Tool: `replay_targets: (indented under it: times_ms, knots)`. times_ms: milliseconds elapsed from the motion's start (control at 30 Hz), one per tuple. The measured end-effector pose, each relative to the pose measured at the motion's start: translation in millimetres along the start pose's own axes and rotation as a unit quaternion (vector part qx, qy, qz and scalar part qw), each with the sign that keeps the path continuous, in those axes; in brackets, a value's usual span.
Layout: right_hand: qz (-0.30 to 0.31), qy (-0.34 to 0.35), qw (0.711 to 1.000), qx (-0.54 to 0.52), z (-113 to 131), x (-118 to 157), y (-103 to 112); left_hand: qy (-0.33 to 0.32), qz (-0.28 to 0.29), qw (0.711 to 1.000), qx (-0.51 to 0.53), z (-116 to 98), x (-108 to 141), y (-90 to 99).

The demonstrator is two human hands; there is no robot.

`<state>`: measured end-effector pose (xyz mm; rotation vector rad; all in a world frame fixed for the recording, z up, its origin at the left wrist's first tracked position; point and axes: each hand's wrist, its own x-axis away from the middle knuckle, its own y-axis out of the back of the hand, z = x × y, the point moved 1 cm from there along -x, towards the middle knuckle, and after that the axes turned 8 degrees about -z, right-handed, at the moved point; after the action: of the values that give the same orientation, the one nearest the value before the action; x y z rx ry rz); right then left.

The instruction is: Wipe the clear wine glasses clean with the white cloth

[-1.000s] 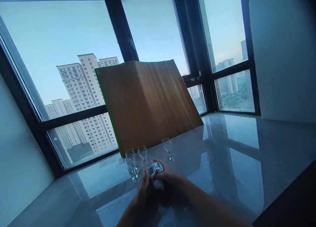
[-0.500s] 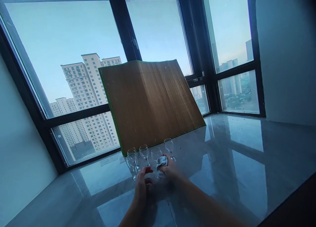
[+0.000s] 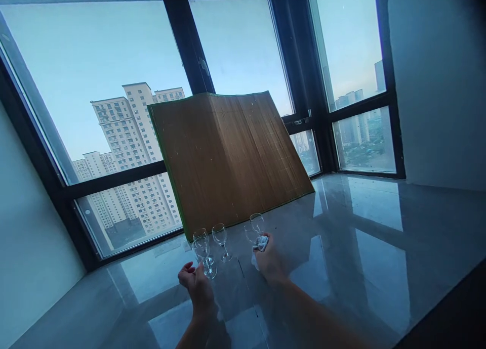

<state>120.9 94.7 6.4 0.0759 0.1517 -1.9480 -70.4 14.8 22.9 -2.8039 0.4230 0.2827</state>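
My right hand point(image 3: 270, 262) grips a bunched white cloth point(image 3: 260, 244). A clear stemmed glass point(image 3: 251, 233) rises at its fingers, its stem and foot hidden by the cloth and hand. Close behind is another stemmed glass point(image 3: 257, 220), partly overlapped in view. At the left, my left hand point(image 3: 198, 286) has loosely bent fingers, thumb and fingers apart, and nothing shows in it. Its thumb is beside an upright stemmed glass point(image 3: 201, 247); whether they touch I cannot tell. One more glass point(image 3: 200, 232) stands right behind that one, and another point(image 3: 219, 233) to its right.
A brown folding board point(image 3: 235, 162) with green edging leans against the windows behind the glasses. The glossy grey surface point(image 3: 341, 268) reflects the window light. Dark window frames point(image 3: 114, 174) border the left and back, and a pale wall point(image 3: 440, 96) is at the right.
My right hand has moved right with the cloth and the glass, closer to the rearmost right glass. My left hand has drawn away to the left, beside the left pair of glasses.
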Motion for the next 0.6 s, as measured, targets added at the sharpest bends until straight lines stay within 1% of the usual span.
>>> replay_targets:
  times_ms: [67, 133, 300, 433, 600]
  knots:
    - [-0.012, -0.013, 0.999, 0.027, 5.9, 1.9, 4.8, 0.002, -0.016, 1.000, -0.017, 3.8, -2.7, -1.1]
    - [-0.013, -0.022, 0.998, 0.053, 10.8, 2.9, 9.2, 0.015, -0.016, 1.000, -0.020, 8.6, -5.9, -2.7]
    - [-0.028, -0.028, 0.995, 0.091, 13.7, 1.4, 16.4, 0.100, 0.030, 0.994, -0.001, 20.1, -12.7, -6.0]
    - [-0.049, -0.026, 0.996, 0.072, 7.8, -6.0, 16.7, 0.128, 0.072, 0.989, 0.005, 24.7, -10.8, -5.2]
    - [-0.038, -0.026, 0.999, 0.020, -2.6, -20.5, 11.1, 0.146, 0.108, 0.983, -0.013, 25.5, -5.3, -3.7]
